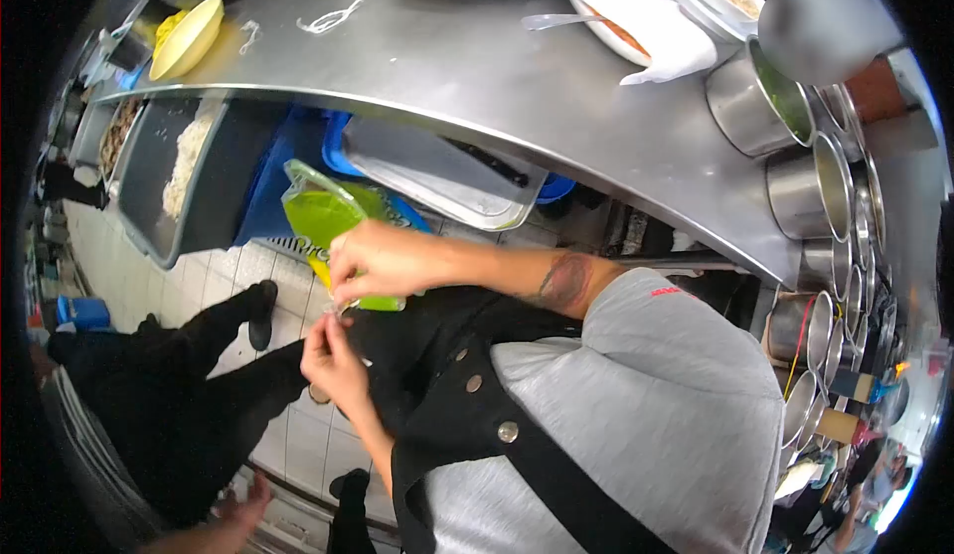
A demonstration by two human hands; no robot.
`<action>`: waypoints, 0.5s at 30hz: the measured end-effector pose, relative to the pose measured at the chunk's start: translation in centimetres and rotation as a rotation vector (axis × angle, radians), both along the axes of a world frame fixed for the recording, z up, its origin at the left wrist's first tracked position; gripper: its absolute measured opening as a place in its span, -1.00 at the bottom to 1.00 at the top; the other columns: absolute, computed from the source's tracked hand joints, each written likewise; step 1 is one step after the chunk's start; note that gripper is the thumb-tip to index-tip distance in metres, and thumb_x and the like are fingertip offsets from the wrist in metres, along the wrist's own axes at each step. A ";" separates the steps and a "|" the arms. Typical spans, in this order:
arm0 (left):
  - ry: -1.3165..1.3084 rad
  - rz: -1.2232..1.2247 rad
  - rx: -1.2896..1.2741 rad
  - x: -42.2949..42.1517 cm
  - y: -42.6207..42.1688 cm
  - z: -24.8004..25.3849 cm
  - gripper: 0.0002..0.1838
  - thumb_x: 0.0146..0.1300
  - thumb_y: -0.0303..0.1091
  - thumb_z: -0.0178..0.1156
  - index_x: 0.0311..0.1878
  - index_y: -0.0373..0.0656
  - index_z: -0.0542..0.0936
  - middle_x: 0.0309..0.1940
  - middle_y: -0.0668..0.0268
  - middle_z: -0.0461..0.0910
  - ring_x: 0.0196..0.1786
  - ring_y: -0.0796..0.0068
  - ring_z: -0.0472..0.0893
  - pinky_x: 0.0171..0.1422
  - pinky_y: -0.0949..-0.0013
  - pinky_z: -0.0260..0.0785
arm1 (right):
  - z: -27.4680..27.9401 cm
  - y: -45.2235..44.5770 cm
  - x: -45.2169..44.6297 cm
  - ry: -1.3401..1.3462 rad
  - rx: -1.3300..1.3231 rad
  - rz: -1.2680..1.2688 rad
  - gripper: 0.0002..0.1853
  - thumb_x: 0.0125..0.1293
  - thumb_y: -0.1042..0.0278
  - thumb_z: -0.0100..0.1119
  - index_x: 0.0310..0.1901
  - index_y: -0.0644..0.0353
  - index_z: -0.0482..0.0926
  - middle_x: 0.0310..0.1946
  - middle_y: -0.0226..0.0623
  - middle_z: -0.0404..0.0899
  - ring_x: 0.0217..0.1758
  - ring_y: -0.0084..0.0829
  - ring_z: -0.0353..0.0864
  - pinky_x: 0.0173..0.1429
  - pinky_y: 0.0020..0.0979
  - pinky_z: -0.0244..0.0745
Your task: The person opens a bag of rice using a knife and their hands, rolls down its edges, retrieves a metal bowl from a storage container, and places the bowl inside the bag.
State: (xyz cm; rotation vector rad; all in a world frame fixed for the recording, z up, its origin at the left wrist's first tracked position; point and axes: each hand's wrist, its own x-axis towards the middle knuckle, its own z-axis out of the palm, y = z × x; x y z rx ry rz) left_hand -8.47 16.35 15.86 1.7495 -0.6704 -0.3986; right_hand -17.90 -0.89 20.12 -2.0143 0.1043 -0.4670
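Note:
Both of my hands meet in front of my black apron (402, 330), fingertip to fingertip. My right hand (373, 261), on the tattooed arm, is closed in a pinch from above. Just below it my left hand (335, 355) is also closed, thumb against fingers. Between the fingertips shows something small and pale (343, 309), too small to name. Right behind my hands is a bright green and yellow plastic bag (323, 206) with dark lettering partly covered by my right hand.
A steel counter (447, 67) holds a yellow bowl (189, 39), white string (331, 17) and a cloth-covered dish (636, 22). Steel pots (760, 107) line its right end. Below stand a grey tub (149, 181) and a tray (437, 171). A co-worker's hand (238, 514) is at lower left.

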 end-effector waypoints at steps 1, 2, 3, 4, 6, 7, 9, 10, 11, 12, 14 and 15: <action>-0.016 -0.063 0.055 -0.6 0.0 0.8 -0.85 0.26 -0.47 0.11 -0.28 -0.40 0.56 -0.47 0.31 0.57 -0.38 0.61 0.52 -0.25 0.51 0.37 | 0.5 -0.3 -0.1 0.027 0.115 -0.012 -0.78 0.05 0.26 0.27 -0.38 0.25 0.66 -0.46 -0.19 0.59 -0.37 -0.34 0.59 -0.29 -0.38 0.43; -0.032 -0.126 0.085 -0.9 0.0 1.4 -0.85 0.27 -0.45 0.10 -0.28 -0.38 0.56 -0.51 0.34 0.53 -0.41 0.64 0.48 -0.29 0.53 0.34 | 0.2 -0.5 0.2 0.013 0.126 -0.075 -0.77 0.07 0.25 0.27 -0.37 0.26 0.65 -0.46 -0.17 0.61 -0.40 -0.38 0.60 -0.32 -0.40 0.43; 0.102 -0.182 0.010 -1.1 0.0 1.4 -0.84 0.28 -0.45 0.08 -0.28 -0.37 0.56 -0.53 0.37 0.51 -0.43 0.65 0.45 -0.29 0.54 0.31 | 0.0 -0.6 0.5 -0.003 0.134 -0.130 -0.76 0.08 0.24 0.28 -0.35 0.28 0.65 -0.46 -0.16 0.62 -0.43 -0.43 0.61 -0.36 -0.43 0.43; 0.153 -0.199 -0.039 -1.4 -0.1 1.9 -0.83 0.31 -0.44 0.04 -0.31 -0.34 0.55 -0.52 0.37 0.52 -0.42 0.64 0.46 -0.26 0.54 0.32 | 0.6 -0.3 0.6 0.077 0.245 -0.179 -0.75 0.09 0.24 0.28 -0.35 0.29 0.65 -0.44 -0.15 0.63 -0.41 -0.43 0.62 -0.33 -0.43 0.44; 0.409 -0.151 -0.270 -1.3 -0.4 0.9 -0.85 0.33 -0.42 0.03 -0.29 -0.29 0.52 -0.40 0.30 0.55 -0.31 0.58 0.53 -0.14 0.45 0.41 | 1.4 0.6 0.6 0.176 0.342 -0.224 -0.76 0.13 0.26 0.24 -0.33 0.31 0.64 -0.41 -0.12 0.63 -0.37 -0.38 0.63 -0.29 -0.40 0.45; 0.547 -0.106 -0.422 -2.1 -1.2 1.8 -0.87 0.33 -0.41 0.04 -0.23 -0.28 0.50 -0.29 0.27 0.56 -0.21 0.52 0.57 -0.02 0.34 0.46 | 1.3 1.2 0.7 0.191 0.335 -0.231 -0.76 0.16 0.28 0.21 -0.32 0.33 0.63 -0.39 -0.11 0.63 -0.35 -0.33 0.63 -0.27 -0.38 0.46; 0.742 -0.103 -0.536 -1.9 -1.8 1.9 -0.88 0.33 -0.40 0.05 -0.19 -0.25 0.50 -0.21 0.26 0.56 -0.13 0.45 0.58 0.05 0.28 0.47 | -0.2 2.2 0.9 -0.005 0.112 -0.102 -0.77 0.23 0.34 0.11 -0.25 0.36 0.61 -0.33 -0.09 0.62 -0.26 -0.25 0.64 -0.18 -0.36 0.48; 0.810 -0.052 -0.559 -1.7 -1.9 1.8 -0.88 0.32 -0.40 0.06 -0.16 -0.24 0.50 -0.20 0.25 0.56 -0.13 0.42 0.58 0.05 0.28 0.47 | 0.3 2.3 0.9 0.006 0.116 -0.038 -0.76 0.28 0.39 0.02 -0.18 0.38 0.57 -0.24 -0.08 0.61 -0.15 -0.19 0.62 -0.08 -0.35 0.48; 0.882 -0.003 -0.584 -1.5 -2.1 1.8 -0.87 0.32 -0.40 0.06 -0.14 -0.23 0.50 -0.20 0.25 0.57 -0.13 0.39 0.59 0.06 0.28 0.47 | 0.4 2.3 1.0 -0.050 0.075 -0.029 -0.77 0.27 0.39 0.02 -0.17 0.38 0.57 -0.23 -0.08 0.60 -0.14 -0.18 0.61 -0.06 -0.36 0.48; 0.897 -0.037 -0.606 -1.3 -2.2 1.8 -0.87 0.32 -0.40 0.07 -0.13 -0.20 0.50 -0.18 0.28 0.56 -0.10 0.41 0.57 0.08 0.25 0.45 | 0.3 2.2 1.2 -0.105 0.036 -0.020 -0.77 0.26 0.40 0.03 -0.16 0.38 0.56 -0.22 -0.09 0.60 -0.13 -0.17 0.60 -0.04 -0.36 0.47; 0.970 -0.049 -0.668 -1.1 -2.6 2.4 -0.86 0.32 -0.36 0.07 -0.11 -0.17 0.49 -0.14 0.30 0.53 -0.06 0.40 0.53 0.09 0.24 0.42 | 0.9 1.7 1.2 -0.115 -0.031 -0.002 -0.78 0.20 0.43 0.09 -0.18 0.38 0.56 -0.20 -0.10 0.60 -0.11 -0.16 0.59 -0.02 -0.34 0.47; 1.005 -0.061 -0.697 -0.9 -2.8 2.9 -0.85 0.32 -0.35 0.07 -0.11 -0.15 0.48 -0.13 0.32 0.52 -0.04 0.39 0.51 0.10 0.23 0.40 | 1.3 1.3 1.5 -0.121 -0.103 -0.014 -0.81 0.13 0.46 0.15 -0.23 0.34 0.59 -0.20 -0.11 0.59 -0.12 -0.19 0.59 -0.04 -0.36 0.48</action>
